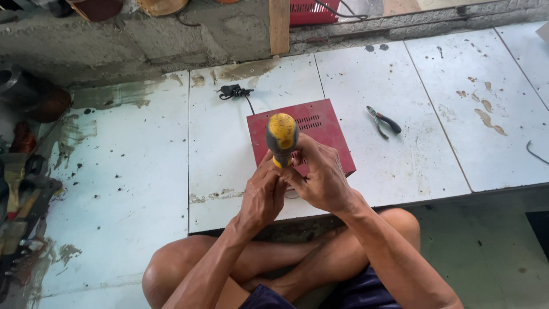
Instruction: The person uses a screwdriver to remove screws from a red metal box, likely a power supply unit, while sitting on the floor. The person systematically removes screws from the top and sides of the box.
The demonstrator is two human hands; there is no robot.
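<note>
A red metal box (320, 129) with vent slits lies on the white tiled floor (137, 183) in front of my crossed legs. A screwdriver with a yellow and grey handle (281, 137) stands upright over the box's near edge. My right hand (320, 177) is wrapped around the screwdriver just below the handle. My left hand (260, 194) presses against it from the left, its fingers closed on the shaft. The tip of the screwdriver is hidden by my hands.
Black-handled pliers (382, 121) lie on the tiles right of the box. A black plug and cord (234, 91) run from the box's far side. Tools are heaped at the left edge (23, 194). A rough concrete wall (143, 40) borders the far side.
</note>
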